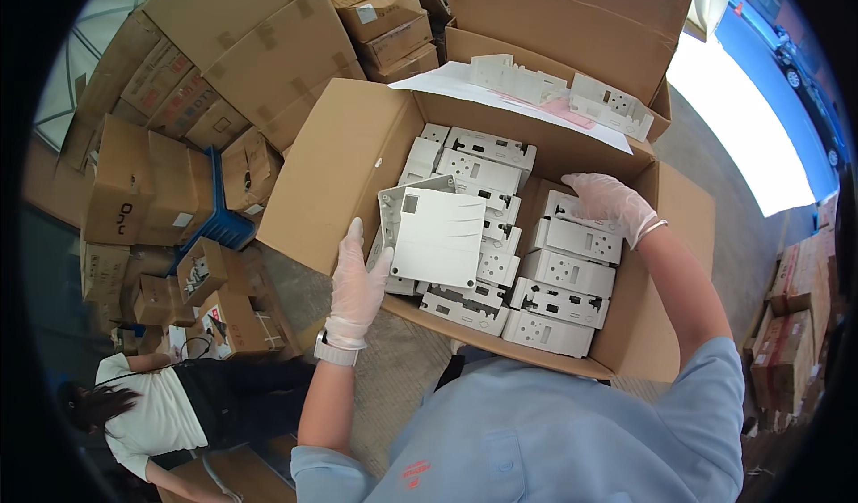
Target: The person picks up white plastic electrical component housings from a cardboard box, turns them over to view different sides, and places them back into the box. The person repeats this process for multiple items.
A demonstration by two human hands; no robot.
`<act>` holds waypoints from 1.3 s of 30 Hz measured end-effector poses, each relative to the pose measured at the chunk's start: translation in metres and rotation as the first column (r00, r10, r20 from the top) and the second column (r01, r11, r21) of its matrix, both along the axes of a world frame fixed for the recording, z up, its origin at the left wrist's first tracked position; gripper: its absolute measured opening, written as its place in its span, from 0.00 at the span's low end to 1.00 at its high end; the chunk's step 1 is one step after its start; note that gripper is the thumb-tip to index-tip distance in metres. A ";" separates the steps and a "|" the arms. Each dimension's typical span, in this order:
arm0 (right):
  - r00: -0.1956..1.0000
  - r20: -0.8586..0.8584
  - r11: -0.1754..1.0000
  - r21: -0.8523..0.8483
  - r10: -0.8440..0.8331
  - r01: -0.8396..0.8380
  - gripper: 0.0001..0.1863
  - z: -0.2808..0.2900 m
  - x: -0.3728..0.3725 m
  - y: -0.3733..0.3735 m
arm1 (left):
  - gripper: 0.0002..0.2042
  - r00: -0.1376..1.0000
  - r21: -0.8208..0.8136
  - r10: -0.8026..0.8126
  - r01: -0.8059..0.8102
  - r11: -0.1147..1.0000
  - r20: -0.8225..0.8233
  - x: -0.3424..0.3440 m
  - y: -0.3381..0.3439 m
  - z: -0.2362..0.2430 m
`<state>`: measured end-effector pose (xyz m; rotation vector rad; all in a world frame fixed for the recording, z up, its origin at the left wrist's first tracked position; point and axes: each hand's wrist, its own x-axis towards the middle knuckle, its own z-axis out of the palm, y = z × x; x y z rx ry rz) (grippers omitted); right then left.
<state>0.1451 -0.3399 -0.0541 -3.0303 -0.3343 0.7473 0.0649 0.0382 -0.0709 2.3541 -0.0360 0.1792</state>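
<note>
An open cardboard box (pixel 357 159) in front of me holds several white plastic housings (pixel 563 275) packed in rows. My left hand (pixel 357 284), in a thin white glove, grips the left edge of a square white plastic panel (pixel 438 235) lifted at a tilt above the rows. My right hand (pixel 610 203), gloved too, rests with spread fingers on a white housing (pixel 572 210) at the right rear of the box; whether it grips that part I cannot tell.
A second open box (pixel 572 20) behind carries a white sheet (pixel 447 83) with two more white plastic parts (pixel 612 102). Stacked cartons (pixel 250 47) and a blue crate (pixel 219 221) fill the left. A person (pixel 170 405) crouches at lower left.
</note>
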 end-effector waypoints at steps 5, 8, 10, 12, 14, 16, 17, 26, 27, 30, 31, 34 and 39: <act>0.892 -0.422 0.782 0.497 -0.160 0.375 0.35 -0.023 -0.025 0.093 | 0.23 0.907 0.208 0.048 0.044 0.977 -0.418 0.051 0.002 -0.034; 0.907 -0.383 0.747 0.549 -0.174 0.375 0.37 -0.042 -0.046 0.123 | 0.15 0.939 0.221 0.043 0.036 0.974 -0.341 0.065 0.000 -0.037; 0.921 -0.311 0.656 0.648 -0.235 0.387 0.37 -0.045 -0.060 0.130 | 0.14 0.951 0.248 0.054 0.025 0.968 -0.306 0.059 -0.003 -0.028; 0.901 -0.338 0.522 0.734 -0.273 0.434 0.39 -0.038 -0.074 0.128 | 0.13 0.968 0.277 0.076 -0.008 0.961 -0.237 0.042 -0.008 -0.011; 0.823 -0.507 0.136 0.824 -0.257 0.550 0.43 -0.024 -0.090 0.125 | 0.11 0.963 0.071 0.094 -0.079 0.994 -0.253 0.021 -0.014 0.012; 0.789 -0.580 -0.109 0.814 -0.204 0.570 0.48 -0.005 -0.103 0.119 | 0.10 0.973 -0.093 0.086 -0.108 0.990 -0.216 0.001 -0.022 0.036; 0.799 -0.575 -0.156 0.818 -0.177 0.554 0.49 0.005 -0.110 0.115 | 0.09 0.986 -0.157 0.066 -0.090 0.984 -0.154 -0.010 -0.028 0.046; 0.784 -0.583 -0.211 0.811 -0.211 0.546 0.48 0.067 -0.122 0.081 | 0.21 0.970 -0.599 -0.234 0.150 0.787 -0.064 -0.041 -0.056 0.077; 0.870 -0.403 -0.080 0.914 -0.284 0.397 0.47 0.071 -0.115 0.069 | 0.23 0.971 -0.526 -0.239 0.193 0.829 -0.020 -0.038 -0.057 0.072; 0.905 0.217 0.605 0.794 -0.367 0.055 0.41 0.078 -0.085 0.025 | 0.29 0.977 -0.383 -0.214 0.196 0.903 -0.004 -0.028 -0.058 0.055; 0.836 0.510 0.843 0.524 -0.201 -0.117 0.38 0.075 -0.071 0.012 | 0.30 0.978 -0.405 -0.208 0.186 0.895 -0.012 -0.028 -0.057 0.050; 0.767 0.640 0.951 0.257 -0.037 -0.169 0.33 0.055 -0.045 -0.017 | 0.31 0.985 -0.436 -0.159 0.114 0.893 -0.069 -0.034 -0.053 0.039; 0.881 0.473 1.000 -0.025 0.020 -0.010 0.30 0.007 -0.021 -0.057 | 0.32 0.985 -0.410 -0.145 0.094 0.907 -0.094 -0.046 -0.042 0.024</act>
